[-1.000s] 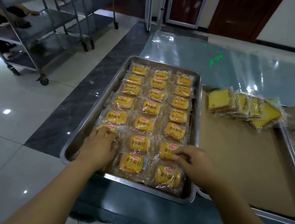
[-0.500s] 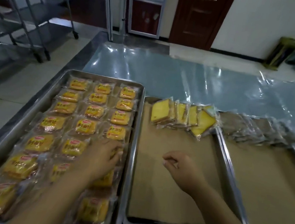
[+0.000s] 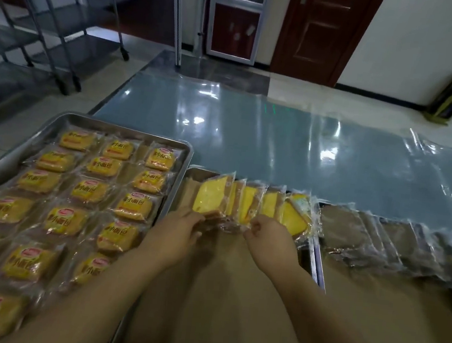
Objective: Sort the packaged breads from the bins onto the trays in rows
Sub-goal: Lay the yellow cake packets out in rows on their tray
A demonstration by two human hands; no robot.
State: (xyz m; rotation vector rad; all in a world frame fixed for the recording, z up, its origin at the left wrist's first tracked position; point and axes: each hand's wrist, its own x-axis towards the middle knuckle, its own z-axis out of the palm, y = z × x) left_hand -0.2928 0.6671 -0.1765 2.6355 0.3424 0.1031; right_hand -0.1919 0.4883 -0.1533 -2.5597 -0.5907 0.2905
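1. Packs of yellow sliced bread (image 3: 246, 204): leaning overlapped in a row across far end of middle tray (image 3: 190, 174), on brown paper (image 3: 219, 297).
2. Gripping near edge of leftmost pack with left hand (image 3: 181, 234), fingers curling round its lower corner.
3. Pinching wrapper edge mid-row between thumb and forefinger of right hand (image 3: 270, 240), other fingers curling under.
4. Lying in three columns, filling left tray (image 3: 128, 127): small bread packets (image 3: 133, 206).
5. Overlapping along far end of right tray (image 3: 322, 278): dark bread packs (image 3: 375, 239).
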